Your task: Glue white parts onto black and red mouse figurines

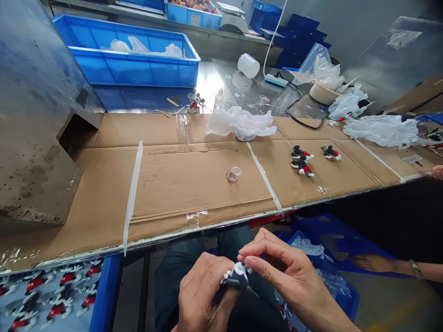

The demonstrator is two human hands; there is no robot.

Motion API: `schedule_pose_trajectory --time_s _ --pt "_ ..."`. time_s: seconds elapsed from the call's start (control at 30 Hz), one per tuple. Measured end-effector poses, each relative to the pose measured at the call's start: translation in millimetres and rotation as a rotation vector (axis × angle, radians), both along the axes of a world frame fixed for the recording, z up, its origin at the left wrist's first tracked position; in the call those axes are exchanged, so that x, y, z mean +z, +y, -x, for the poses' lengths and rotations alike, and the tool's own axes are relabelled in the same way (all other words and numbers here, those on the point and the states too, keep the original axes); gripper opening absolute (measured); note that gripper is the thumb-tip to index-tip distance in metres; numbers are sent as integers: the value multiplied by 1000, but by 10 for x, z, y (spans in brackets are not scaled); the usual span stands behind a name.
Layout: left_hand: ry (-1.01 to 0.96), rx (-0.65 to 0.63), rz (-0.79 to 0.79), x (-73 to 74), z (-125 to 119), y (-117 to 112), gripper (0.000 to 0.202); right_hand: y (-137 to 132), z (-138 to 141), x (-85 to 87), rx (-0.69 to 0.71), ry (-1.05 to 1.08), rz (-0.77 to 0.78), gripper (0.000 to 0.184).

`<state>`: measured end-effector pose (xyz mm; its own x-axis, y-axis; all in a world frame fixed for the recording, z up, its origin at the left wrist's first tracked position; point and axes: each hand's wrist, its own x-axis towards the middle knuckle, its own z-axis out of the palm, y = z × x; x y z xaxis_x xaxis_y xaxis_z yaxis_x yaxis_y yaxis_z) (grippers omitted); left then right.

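Over my lap, below the table edge, my left hand (202,290) is wrapped round a small black, white and grey mouse figurine (238,277). My right hand (282,267) pinches the top of the same figurine with thumb and forefinger. Both hands are closed on it. Three finished black-and-red mouse figurines (302,159) lie on the cardboard-covered table (173,184) to the right. A small clear plastic cup (234,174) sits mid-table.
A blue bin (51,295) of several mouse figurines stands at lower left. Crumpled white plastic bags (240,122) lie further back. A large blue crate (128,50) sits at the back left, one standing figurine (194,103) near it. Another person's arm (391,265) reaches in at right.
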<state>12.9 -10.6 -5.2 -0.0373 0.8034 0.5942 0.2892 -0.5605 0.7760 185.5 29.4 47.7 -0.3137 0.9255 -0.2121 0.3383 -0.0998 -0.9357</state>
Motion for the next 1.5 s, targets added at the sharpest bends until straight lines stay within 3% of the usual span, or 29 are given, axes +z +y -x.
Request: schedule_pose_trajectory --time_s 0.53,0.63,0.8,0.9,1.03,1.13,1.27,1.33,1.5 --pt "-36 -15 41 -11 -12 -55 13 -63 20 -26 34 23 -35 25" --pt "-147 -60 238 -60 -10 -87 5 -39 51 -8 28 47 -11 26" --pt "-546 -46 725 -84 -39 -134 32 20 83 52 -31 45 58 46" --pt "-683 -45 838 -57 -53 -146 33 3 81 36 -47 59 48 51" --pt "-669 -56 886 -53 -54 -152 36 -38 79 1 -64 74 12 53" --pt "-564 -36 776 -89 -53 -150 36 -41 76 8 -52 55 13 50" --pt "-237 52 295 -115 -37 -126 9 -29 50 -4 -38 101 11 37" --pt "-99 93 127 -106 -25 -113 14 -30 30 -39 -35 143 12 30" --pt "68 136 59 -69 -32 -116 17 -35 14 -102 -16 199 -11 21"
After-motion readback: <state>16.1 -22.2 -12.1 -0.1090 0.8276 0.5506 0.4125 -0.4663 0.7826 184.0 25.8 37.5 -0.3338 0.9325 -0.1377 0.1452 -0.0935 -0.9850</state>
